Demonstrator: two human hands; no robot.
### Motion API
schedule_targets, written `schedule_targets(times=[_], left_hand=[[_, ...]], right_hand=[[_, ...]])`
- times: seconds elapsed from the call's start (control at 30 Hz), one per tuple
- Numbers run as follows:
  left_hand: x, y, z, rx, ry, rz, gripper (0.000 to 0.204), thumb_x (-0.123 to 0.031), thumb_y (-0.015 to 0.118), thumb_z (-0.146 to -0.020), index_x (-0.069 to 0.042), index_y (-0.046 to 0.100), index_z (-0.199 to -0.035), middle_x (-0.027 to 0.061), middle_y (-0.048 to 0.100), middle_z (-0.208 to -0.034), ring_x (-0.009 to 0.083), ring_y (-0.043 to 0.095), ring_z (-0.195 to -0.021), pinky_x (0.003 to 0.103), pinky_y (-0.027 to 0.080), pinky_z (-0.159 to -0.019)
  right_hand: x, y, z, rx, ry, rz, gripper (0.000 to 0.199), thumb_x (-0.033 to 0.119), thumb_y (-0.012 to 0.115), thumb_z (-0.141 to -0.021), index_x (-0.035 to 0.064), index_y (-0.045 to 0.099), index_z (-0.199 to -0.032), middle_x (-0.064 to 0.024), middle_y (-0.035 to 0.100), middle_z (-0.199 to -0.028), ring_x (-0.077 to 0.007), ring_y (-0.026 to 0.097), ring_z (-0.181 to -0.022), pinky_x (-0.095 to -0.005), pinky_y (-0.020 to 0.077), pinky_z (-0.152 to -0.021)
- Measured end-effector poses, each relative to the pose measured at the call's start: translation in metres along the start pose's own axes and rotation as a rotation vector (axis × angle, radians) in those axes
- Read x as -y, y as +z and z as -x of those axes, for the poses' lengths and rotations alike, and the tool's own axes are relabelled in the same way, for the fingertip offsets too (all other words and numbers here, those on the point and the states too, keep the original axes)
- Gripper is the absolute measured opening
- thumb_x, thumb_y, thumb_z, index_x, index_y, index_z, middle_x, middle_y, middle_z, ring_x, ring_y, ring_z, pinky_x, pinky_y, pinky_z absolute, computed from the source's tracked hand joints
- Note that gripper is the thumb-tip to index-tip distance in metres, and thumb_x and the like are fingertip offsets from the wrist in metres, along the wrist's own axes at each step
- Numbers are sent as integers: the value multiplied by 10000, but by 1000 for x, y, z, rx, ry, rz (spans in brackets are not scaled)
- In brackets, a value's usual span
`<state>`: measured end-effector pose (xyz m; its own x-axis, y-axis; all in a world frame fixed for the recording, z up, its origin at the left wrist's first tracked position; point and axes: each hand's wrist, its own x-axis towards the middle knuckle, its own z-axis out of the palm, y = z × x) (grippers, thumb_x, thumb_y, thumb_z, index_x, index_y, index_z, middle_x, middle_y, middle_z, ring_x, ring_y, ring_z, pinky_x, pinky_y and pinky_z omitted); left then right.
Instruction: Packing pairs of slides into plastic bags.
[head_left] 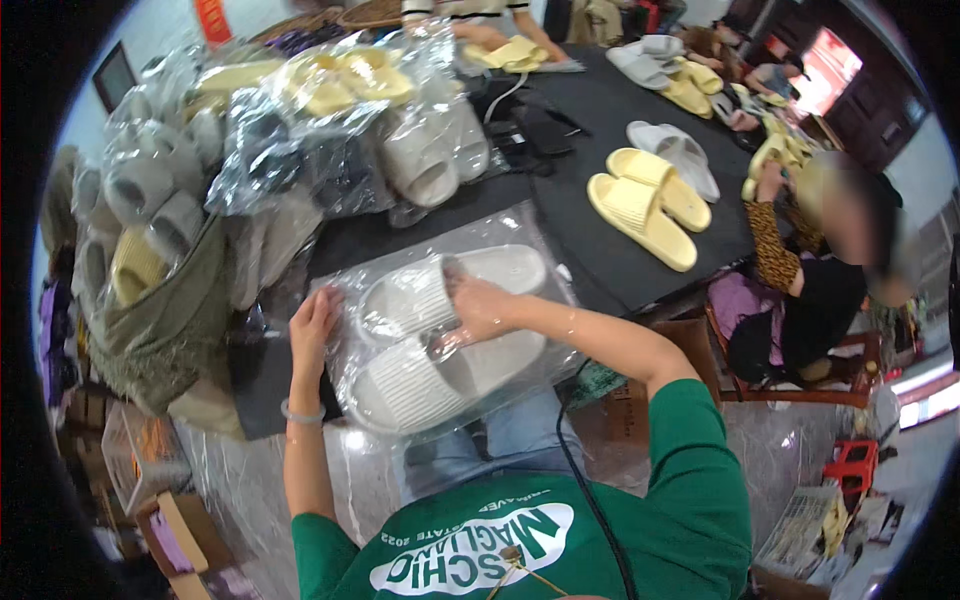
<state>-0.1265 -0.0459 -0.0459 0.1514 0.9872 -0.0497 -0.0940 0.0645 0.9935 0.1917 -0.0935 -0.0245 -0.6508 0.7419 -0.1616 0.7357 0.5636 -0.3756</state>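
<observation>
Two white slippers point(408, 388) and, to their right, two yellow slippers point(613, 203) on black table point(575, 250). White pair lies side by side in one clear bag point(505, 228). Right hand point(483, 308): fingers at far slipper's opening, thumb at near one's; grip, cannot tell. Left hand point(317, 310): fingers bunched at bag's left edge; pinch unclear. Green sack point(165, 325): several grey slippers point(140, 190), at least one yellow.

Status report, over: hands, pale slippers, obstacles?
Left hand at clear bag edge. Right hand at straps of pale slippers, side by side. Bagged slipper pile beyond, not over them.
</observation>
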Motion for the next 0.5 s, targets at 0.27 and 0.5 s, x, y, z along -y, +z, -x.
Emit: schedule_targets(times=[0.27,0.5], left_hand=[[-5,-6,-1,-178,110,-537,378,-273,577,-965,5,572,-1220,-47,559,-840,89,514,-674,250,469,-662],[-16,46,43,-239,517,-1189,531,-200,488,-971,-35,329,-1450,172,338,-1474,315,272,-1392,433,208,-1124]], right_hand=[[2,-16,15,-211,-144,-214,738,450,693,-681,-17,550,-1234,-267,494,-1315,-372,409,-1285,-425,226,-1147],[-1,-11,15,-254,-127,-146,774,497,698,-675,-33,550,-1220,-255,505,-1307,-365,435,-1262,-431,253,-1134]])
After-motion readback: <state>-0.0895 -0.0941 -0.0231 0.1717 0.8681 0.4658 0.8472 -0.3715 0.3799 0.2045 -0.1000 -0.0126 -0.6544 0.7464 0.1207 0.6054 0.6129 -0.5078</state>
